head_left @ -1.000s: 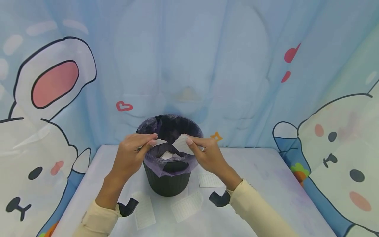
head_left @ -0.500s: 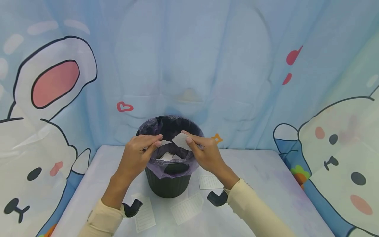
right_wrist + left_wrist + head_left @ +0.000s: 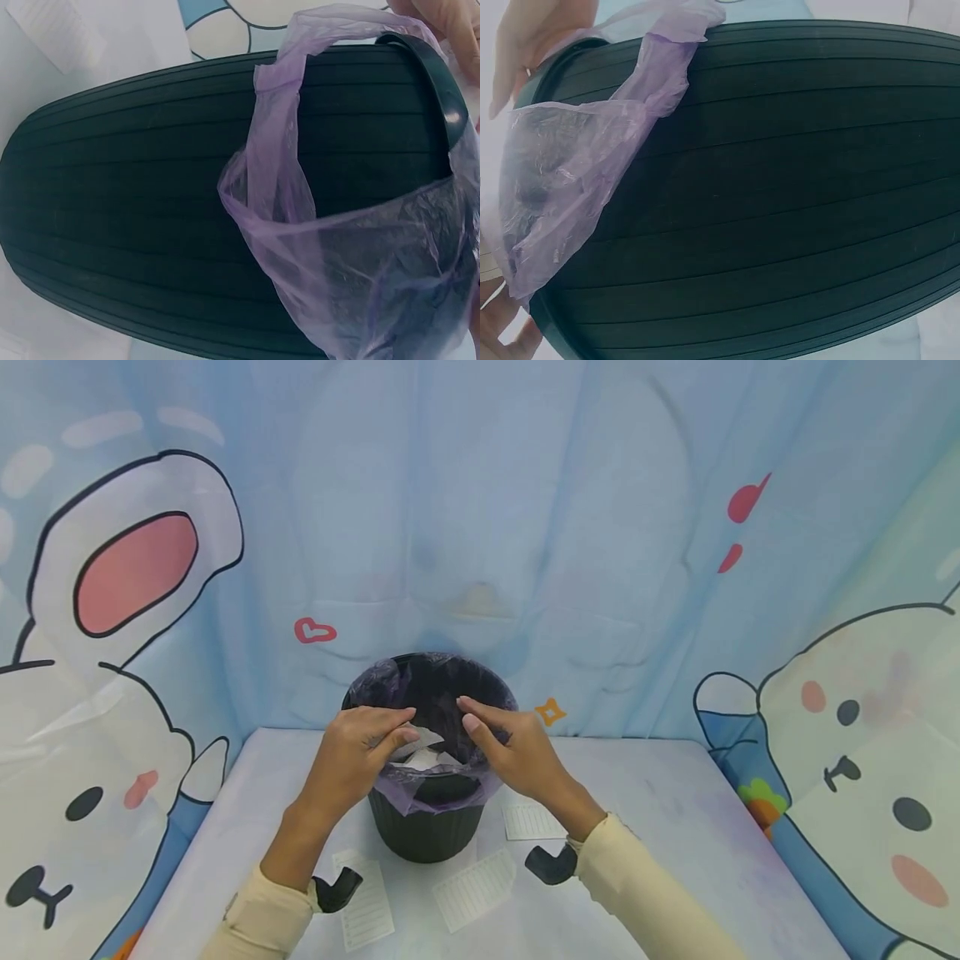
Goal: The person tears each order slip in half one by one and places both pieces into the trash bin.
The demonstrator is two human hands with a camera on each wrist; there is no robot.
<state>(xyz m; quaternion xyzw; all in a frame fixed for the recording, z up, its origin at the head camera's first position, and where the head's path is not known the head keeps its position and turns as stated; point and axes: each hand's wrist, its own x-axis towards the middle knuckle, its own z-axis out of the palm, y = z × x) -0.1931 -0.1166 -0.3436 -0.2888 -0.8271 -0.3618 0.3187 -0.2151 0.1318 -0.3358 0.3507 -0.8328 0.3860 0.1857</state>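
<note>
A black ribbed bin stands on the table, its rim draped with a thin purple liner. My left hand is over the bin's left side, thumb and fingertips apart. Just past that thumb, a torn white paper piece appears low over the opening. White scraps lie inside. At the right side of the opening, my right hand has a gap between thumb and fingers, with nothing in it. Both wrist views are mostly filled by the bin's side and the liner.
Lined white paper slips lie around the bin's base: one at front left, one at front middle, one at right. A blue curtain with cartoon animals hangs behind the white table.
The paper piece has left my right hand's fingers. The piece at my left fingertips now appears lower, over the opening. Both hands have stayed nearly in place over the last half second.
</note>
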